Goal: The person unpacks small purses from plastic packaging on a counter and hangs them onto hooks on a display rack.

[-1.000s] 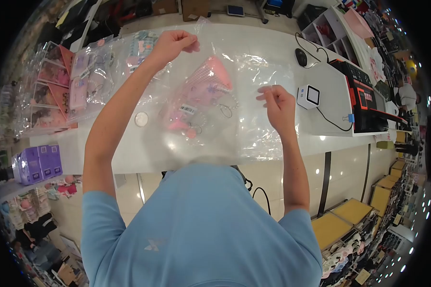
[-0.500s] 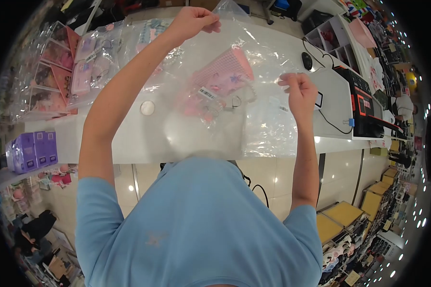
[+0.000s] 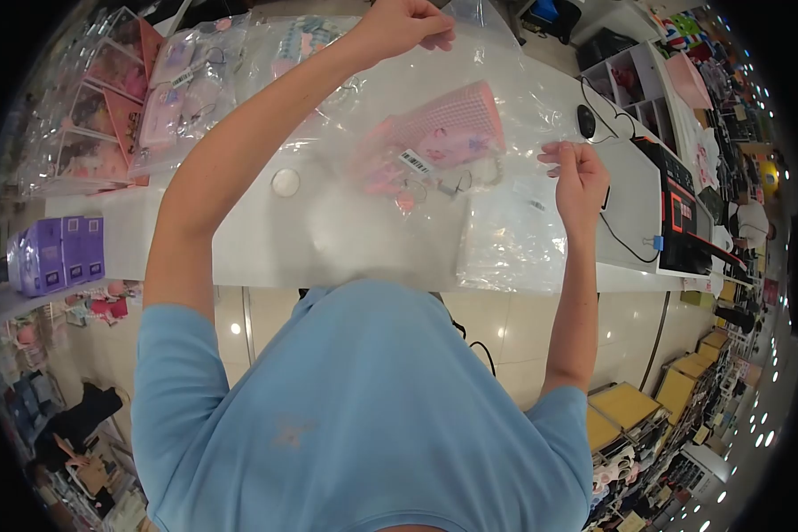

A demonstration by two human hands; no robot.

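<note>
A clear plastic bag [image 3: 528, 84] stretches between my two hands above the white table. Inside it lies a pink studded cup [image 3: 443, 120], tilted, with its wide end toward the upper right. A white barcode label [image 3: 417, 162] and small pink pieces show near the cup's narrow end. My left hand [image 3: 414, 27] pinches the bag's upper edge at the far side, fingers closed. Over on the right, my right hand [image 3: 581, 182] is pinched at the bag's other corner. A stack of flat clear bags [image 3: 510, 244] rests on the table below the right hand.
Bagged pink items [image 3: 182, 97] and clear boxes [image 3: 106, 124] fill the table's left side. Purple boxes [image 3: 62, 254] stand at the left edge. A round white disc [image 3: 285, 183] lies mid-table. Toward the right are a mouse [image 3: 586, 121] and a black-and-orange machine [image 3: 683, 213].
Both hands and the bagged cup have shifted right in the view, my left hand also slightly up. The view itself has shifted a little. Both hands remain closed.
</note>
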